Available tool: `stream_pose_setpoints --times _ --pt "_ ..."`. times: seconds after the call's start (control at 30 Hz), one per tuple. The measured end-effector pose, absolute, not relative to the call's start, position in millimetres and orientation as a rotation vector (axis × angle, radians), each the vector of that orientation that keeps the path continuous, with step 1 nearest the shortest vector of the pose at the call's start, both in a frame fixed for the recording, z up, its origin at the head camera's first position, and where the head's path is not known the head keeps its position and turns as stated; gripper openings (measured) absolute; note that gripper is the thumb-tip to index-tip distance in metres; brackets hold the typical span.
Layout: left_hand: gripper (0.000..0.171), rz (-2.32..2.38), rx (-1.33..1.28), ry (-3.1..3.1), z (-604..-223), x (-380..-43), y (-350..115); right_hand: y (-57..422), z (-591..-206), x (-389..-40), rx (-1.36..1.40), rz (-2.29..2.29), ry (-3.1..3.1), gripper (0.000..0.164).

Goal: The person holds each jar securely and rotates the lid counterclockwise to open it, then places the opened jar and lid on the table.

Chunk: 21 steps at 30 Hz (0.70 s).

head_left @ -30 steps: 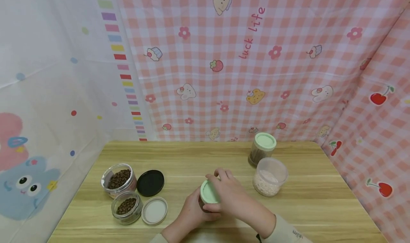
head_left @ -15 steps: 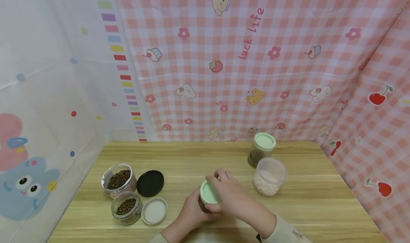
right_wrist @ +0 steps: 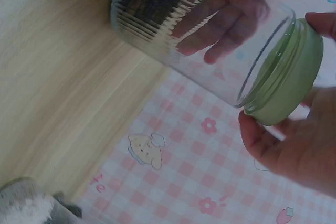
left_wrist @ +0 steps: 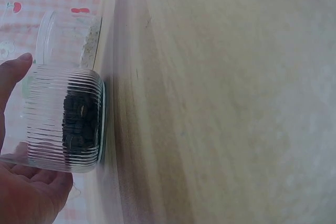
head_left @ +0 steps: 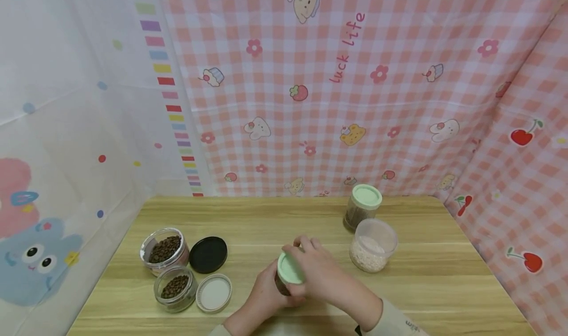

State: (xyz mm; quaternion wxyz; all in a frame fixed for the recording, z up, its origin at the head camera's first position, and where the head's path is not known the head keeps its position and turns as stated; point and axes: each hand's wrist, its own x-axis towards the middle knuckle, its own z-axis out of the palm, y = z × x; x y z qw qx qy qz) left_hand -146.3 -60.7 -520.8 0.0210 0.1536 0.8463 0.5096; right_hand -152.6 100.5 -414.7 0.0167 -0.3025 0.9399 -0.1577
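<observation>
A ribbed clear jar (left_wrist: pixel 47 119) with dark beans in its bottom stands near the table's front middle. My left hand (head_left: pixel 267 287) holds its side, fingers curled round the glass. At the jar's mouth is a light green lid (right_wrist: pixel 294 80), which my right hand (head_left: pixel 321 272) grips by its edge with thumb and fingers. In the right wrist view the lid sits slightly tilted at the rim, part of its inner ring showing. In the head view my hands hide most of the jar's body.
At left are two open jars of brown beans, a larger jar (head_left: pixel 148 250) and a smaller jar (head_left: pixel 177 304), beside a black lid (head_left: pixel 208 254) and a white lid (head_left: pixel 214 293). At right stand a green-lidded jar (head_left: pixel 361 213) and an open tub (head_left: pixel 383 237) of white flakes.
My right hand has turned slightly on the green lid, its fingers shifting a little. The left hand keeps its hold on the jar, and the other jars stay put.
</observation>
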Motion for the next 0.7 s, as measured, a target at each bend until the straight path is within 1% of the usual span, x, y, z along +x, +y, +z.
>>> stream_pose_setpoints --times 0.17,0.3,0.4,0.53,0.67,0.7 --pt "0.076 1.538 0.473 2.672 -521.3 -147.3 -59.5 100.4 -414.3 -152.0 -0.998 -0.500 2.862 0.083" --pt "0.081 1.594 0.472 2.601 -520.9 -147.1 -59.7 98.9 -414.4 -150.2 -0.917 -0.560 2.925 0.083" --pt "0.088 1.631 0.473 2.551 -521.1 -146.2 -60.3 98.4 -414.5 -150.1 -0.872 -0.543 2.978 0.080" --pt "0.085 1.599 0.465 2.601 -521.7 -145.9 -60.2 99.3 -414.1 -150.9 -0.926 -0.488 2.947 0.073" --pt "0.080 1.560 0.468 2.664 -522.2 -146.5 -60.0 100.3 -412.5 -151.2 -0.968 -0.536 2.875 0.083" --pt "0.080 1.569 0.470 2.651 -522.2 -146.4 -60.1 100.4 -412.3 -151.1 -0.963 -0.548 2.871 0.083"
